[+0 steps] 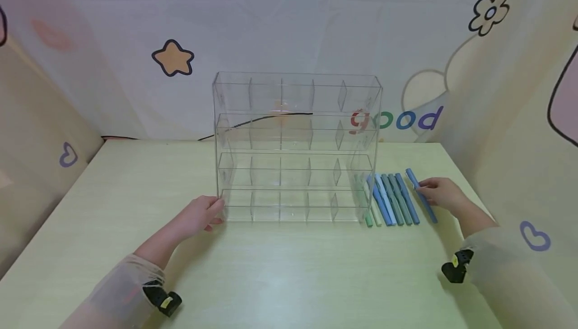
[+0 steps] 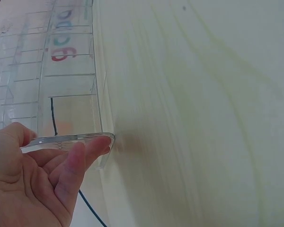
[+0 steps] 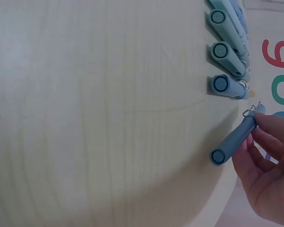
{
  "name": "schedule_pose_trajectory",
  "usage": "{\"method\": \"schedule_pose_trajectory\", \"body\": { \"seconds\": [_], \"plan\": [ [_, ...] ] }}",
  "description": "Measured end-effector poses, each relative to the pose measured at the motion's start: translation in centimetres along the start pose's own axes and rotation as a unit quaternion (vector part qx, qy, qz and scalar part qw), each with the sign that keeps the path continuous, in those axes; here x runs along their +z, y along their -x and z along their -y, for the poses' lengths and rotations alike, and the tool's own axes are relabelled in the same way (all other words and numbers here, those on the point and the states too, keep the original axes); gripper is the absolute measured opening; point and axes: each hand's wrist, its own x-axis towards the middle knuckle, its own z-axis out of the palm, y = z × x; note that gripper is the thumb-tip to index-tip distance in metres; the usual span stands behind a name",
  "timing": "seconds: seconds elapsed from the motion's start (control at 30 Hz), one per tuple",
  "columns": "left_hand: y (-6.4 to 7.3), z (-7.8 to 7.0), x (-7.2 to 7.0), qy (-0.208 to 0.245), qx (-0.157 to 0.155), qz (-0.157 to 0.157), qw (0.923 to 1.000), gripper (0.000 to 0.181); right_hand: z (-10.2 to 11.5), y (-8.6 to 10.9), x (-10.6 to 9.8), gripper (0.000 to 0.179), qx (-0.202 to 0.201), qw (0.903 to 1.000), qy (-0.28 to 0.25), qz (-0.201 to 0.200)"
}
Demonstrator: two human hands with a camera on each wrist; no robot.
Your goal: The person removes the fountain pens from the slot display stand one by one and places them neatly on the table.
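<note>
A clear acrylic display rack (image 1: pixel 295 152) with rows of divided compartments stands upright on the table. My left hand (image 1: pixel 200 216) holds its lower left side; in the left wrist view, the thumb lies above the side panel (image 2: pixel 68 138) and the fingers below it. At the right, my right hand (image 1: pixel 442 196) pinches a blue pen (image 1: pixel 421 196) between thumb and fingers. The right wrist view shows the round end of this pen (image 3: pixel 229 144) pointing away from the hand and a thin metal loop near the grip. Several blue and green pens (image 1: pixel 399 199) lie side by side next to it.
The pale wood-look table (image 1: pixel 289 274) carries everything. A few pens at the row's left end are partly seen through the rack's right side. Behind hangs a printed cloth (image 1: pixel 271 23) with a star, a flower and coloured letters; cloth also borders both sides.
</note>
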Motion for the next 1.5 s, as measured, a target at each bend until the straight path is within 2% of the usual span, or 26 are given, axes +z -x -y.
{"method": "schedule_pose_trajectory", "body": {
  "seconds": [0.23,0.67,1.0,1.2,1.5],
  "plan": [
    [0.0,-0.1,0.1,-0.006,0.007,-0.002,1.0,0.043,0.0,-0.2,0.6,0.046,0.027,0.9992,0.027,-0.006],
    [-0.4,-0.1,0.1,-0.004,0.012,-0.007,0.9999,0.042,0.2,-0.7,0.9,0.044,0.021,0.9967,0.077,-0.018],
    [-0.4,-0.3,0.0,-0.009,0.008,-0.008,0.9999,0.042,0.3,-0.7,1.2,0.043,0.005,0.9972,0.073,-0.016],
    [-0.5,-0.3,0.0,-0.004,0.018,-0.007,0.9998,0.043,0.5,-0.5,1.2,0.042,-0.008,0.9968,0.077,-0.021],
    [-0.9,-0.3,0.0,-0.004,0.016,-0.001,0.9999,0.043,0.5,-0.4,1.3,0.041,0.008,0.996,0.086,-0.021]
  ]
}}
